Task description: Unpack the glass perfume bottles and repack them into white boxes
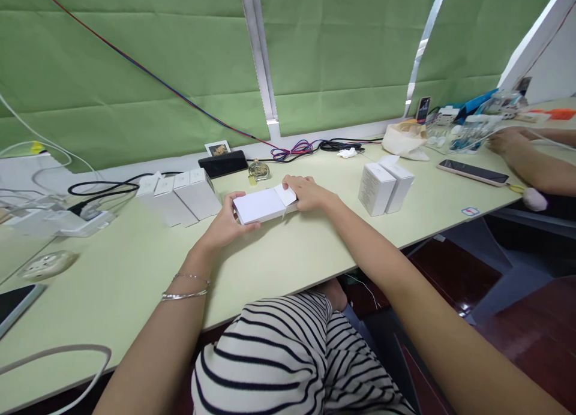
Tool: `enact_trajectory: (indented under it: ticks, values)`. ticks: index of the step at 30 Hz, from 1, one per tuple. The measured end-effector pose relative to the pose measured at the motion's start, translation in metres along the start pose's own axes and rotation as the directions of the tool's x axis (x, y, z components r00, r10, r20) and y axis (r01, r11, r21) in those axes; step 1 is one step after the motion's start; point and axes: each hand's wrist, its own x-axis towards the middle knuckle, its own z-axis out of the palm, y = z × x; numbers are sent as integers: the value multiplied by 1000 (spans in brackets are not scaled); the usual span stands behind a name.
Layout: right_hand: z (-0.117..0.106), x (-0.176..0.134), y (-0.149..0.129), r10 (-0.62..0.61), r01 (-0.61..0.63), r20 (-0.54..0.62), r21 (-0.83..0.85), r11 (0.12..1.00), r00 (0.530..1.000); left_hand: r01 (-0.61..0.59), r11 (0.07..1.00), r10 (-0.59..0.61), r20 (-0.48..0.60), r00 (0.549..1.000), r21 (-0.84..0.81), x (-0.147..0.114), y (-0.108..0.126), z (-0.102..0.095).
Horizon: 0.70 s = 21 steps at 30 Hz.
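Nearest, I make out striped trousers [265, 355] below the edge of a pale table [270, 271]. Beyond them, a slim white box [260, 206] lies crosswise between both hands. The left hand [228, 220] is clamped on its left end, thumb along the near side; the right hand [306, 193] has its fingers curled over the flap at the right end. White cartons stand left [180, 202] and right [384, 188]. Farther off sit a glass bottle [260, 170] and coiled cables [297, 150], before green blinds [171, 55].
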Motion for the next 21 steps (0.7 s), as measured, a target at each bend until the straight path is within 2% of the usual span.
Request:
enact_trajectory:
  ticks: [6, 9, 12, 17, 21]
  values:
    - [0, 0, -3, -59, 60, -32, 32, 998, 998, 25, 999, -23, 68, 997, -28, -2, 0, -5]
    - [1, 1, -3, -66, 66, -9, 45, 997, 998, 16, 999, -13, 65, 998, -39, -2, -2, -3]
    - [0, 1, -3, -49, 47, 35, 64, 997, 998, 2, 998, -2, 0, 1000, -61, -1, -3, 0]
    - [-3, 1, -12, -47, 37, 67, 148, 988, 997, -80, 957, 35, -164, 986, -278, 2, 0, 1]
    - [-2, 2, -21, -61, 54, 53, 124, 991, 997, -110, 934, 37, -217, 976, -339, 2, 5, 1]
